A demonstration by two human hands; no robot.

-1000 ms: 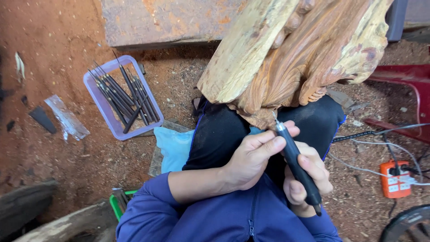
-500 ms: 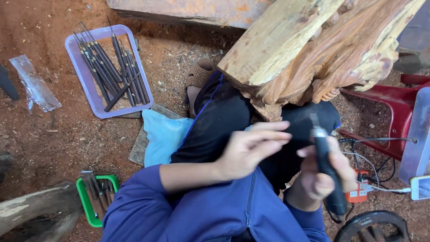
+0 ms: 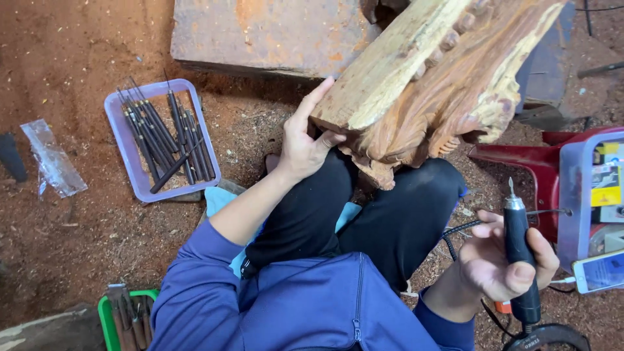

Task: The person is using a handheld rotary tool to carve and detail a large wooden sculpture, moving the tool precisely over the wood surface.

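Note:
A large carved block of reddish and pale wood (image 3: pixel 435 84) rests on my knees, tilted up to the right. My left hand (image 3: pixel 304 140) presses against its lower left corner, fingers spread along the edge. My right hand (image 3: pixel 504 260) is off to the right of my lap, wrapped around a black rotary carving tool (image 3: pixel 518 253) with a silver collar and a thin bit pointing up. The tool's tip is well clear of the wood.
A lilac tray (image 3: pixel 133 169) of several dark chisels lies on the red sawdust floor at left. A green tray (image 3: pixel 107 318) of tools is at bottom left. A red stool (image 3: pixel 520 159), a clear box and a phone (image 3: pixel 601 270) crowd the right edge. A flat slab (image 3: pixel 266 36) lies behind.
My left hand left the tool and moved up to the corner of the wood. My right hand carried the tool out to the right. The view shifted so the trays sit further right.

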